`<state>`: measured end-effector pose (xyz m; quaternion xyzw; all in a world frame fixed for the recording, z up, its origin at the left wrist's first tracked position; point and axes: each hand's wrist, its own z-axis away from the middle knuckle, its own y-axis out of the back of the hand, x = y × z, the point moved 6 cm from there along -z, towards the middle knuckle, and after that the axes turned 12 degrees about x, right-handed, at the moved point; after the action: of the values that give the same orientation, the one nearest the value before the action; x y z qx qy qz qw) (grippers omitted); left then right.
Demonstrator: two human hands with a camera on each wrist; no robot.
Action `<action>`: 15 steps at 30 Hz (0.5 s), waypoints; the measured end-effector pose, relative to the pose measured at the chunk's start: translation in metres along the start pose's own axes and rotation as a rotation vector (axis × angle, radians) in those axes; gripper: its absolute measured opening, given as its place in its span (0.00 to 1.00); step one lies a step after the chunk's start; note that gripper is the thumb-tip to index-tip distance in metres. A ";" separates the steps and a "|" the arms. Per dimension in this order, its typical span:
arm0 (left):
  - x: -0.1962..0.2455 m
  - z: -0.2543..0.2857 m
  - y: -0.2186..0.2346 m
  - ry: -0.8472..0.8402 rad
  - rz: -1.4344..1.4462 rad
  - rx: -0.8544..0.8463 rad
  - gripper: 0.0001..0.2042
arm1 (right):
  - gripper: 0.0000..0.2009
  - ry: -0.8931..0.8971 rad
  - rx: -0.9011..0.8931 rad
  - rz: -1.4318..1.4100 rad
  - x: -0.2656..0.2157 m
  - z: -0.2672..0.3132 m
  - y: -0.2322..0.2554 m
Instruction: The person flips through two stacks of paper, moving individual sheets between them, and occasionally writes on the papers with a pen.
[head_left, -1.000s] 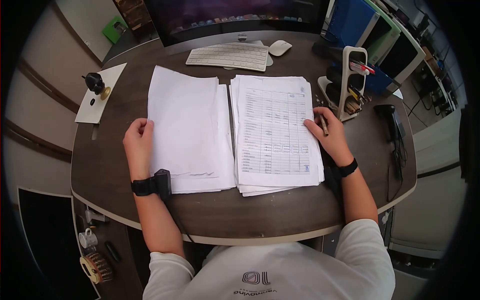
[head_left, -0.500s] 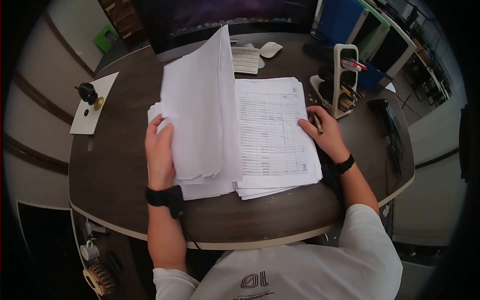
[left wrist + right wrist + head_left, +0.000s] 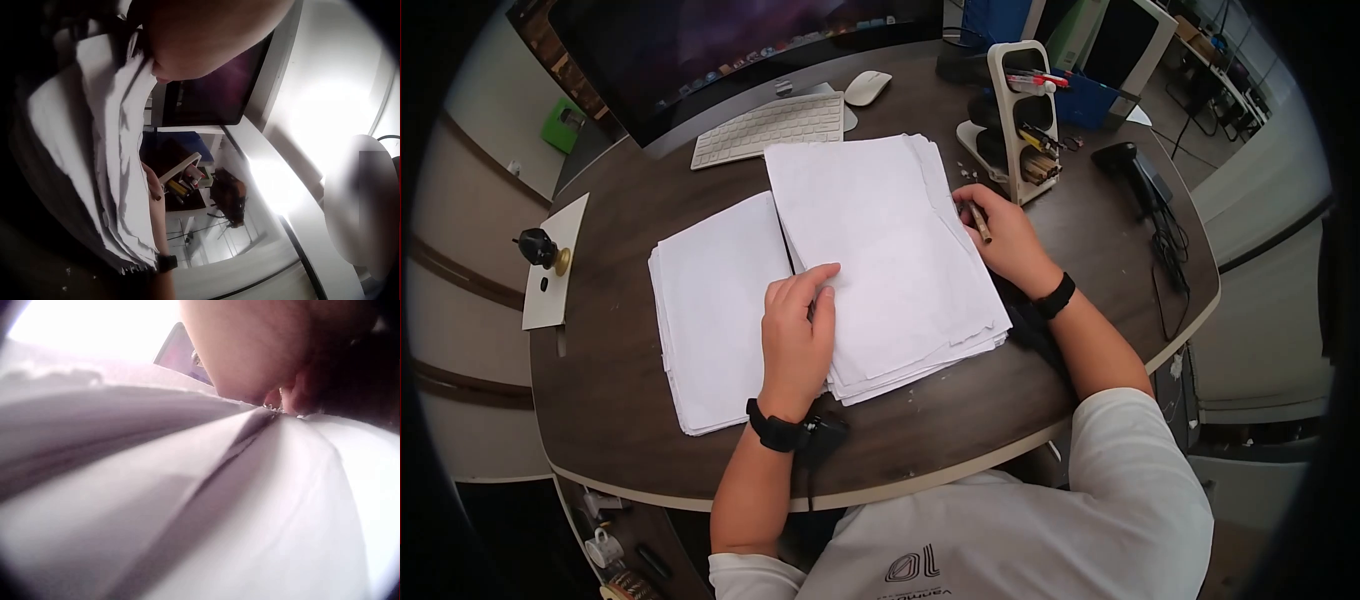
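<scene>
Two stacks of white paper lie side by side on the dark desk. The right stack (image 3: 890,250) now shows a blank sheet on top, and the left stack (image 3: 715,310) is blank on top too. My left hand (image 3: 793,330) rests at the right stack's left edge, fingers extended over the paper. At that stack's right edge, my right hand (image 3: 1012,240) holds a slim brown pen (image 3: 980,222) between its fingers; its thumb is hidden by the paper. Uneven sheet edges (image 3: 119,156) show in the left wrist view, and fanned sheets (image 3: 281,506) fill the right wrist view.
A keyboard (image 3: 775,130) and mouse (image 3: 867,88) lie behind the paper, in front of a monitor (image 3: 730,50). A white pen holder (image 3: 1000,80) stands at back right, near a black corded device (image 3: 1135,175). On the left, a dark ornament (image 3: 537,245) sits on a white board (image 3: 550,295).
My left hand has moved right, carrying lifted sheets from the left stack over onto the right one. They now cover the printed table. My right hand stays at the right edge with the pen.
</scene>
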<state>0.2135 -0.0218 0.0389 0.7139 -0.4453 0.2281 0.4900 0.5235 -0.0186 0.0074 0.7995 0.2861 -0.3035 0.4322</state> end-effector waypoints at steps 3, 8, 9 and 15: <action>-0.007 -0.003 -0.001 -0.146 -0.072 0.033 0.13 | 0.17 -0.015 -0.013 0.019 -0.004 0.000 0.001; -0.010 0.001 -0.006 -0.100 -0.045 0.026 0.17 | 0.17 -0.010 0.003 0.001 -0.004 0.000 0.000; -0.006 0.002 -0.005 -0.100 -0.044 0.025 0.17 | 0.17 -0.011 0.003 0.002 -0.004 0.000 0.001; -0.006 0.007 -0.006 -0.078 -0.049 -0.029 0.23 | 0.15 0.026 0.115 -0.040 -0.015 -0.007 0.011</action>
<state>0.2152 -0.0245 0.0280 0.7256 -0.4498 0.1816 0.4881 0.5228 -0.0207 0.0272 0.8212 0.2897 -0.3175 0.3754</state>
